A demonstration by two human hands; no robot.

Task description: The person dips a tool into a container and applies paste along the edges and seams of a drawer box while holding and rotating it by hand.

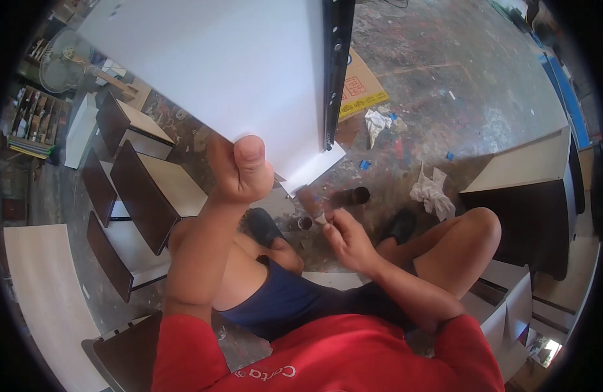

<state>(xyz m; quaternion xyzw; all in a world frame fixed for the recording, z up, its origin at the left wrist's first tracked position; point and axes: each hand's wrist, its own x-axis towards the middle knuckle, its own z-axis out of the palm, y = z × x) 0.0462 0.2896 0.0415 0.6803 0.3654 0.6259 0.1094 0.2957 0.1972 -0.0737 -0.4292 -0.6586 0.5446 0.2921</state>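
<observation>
My left hand is closed on the lower edge of a white drawer, its thumb lying on the white face. The drawer is tilted up, and a black metal slide rail runs along its right side. My right hand pinches a small flat tool with a brown, widening end; whether it is a putty knife or a brush I cannot tell. The tool's end is close to the white strip at the drawer's lower corner. Contact there is unclear.
A small cup and a dark cylinder stand on the floor between my feet. Several brown-fronted drawers are at left, a dark cabinet part at right. Crumpled white cloth and cardboard lie ahead.
</observation>
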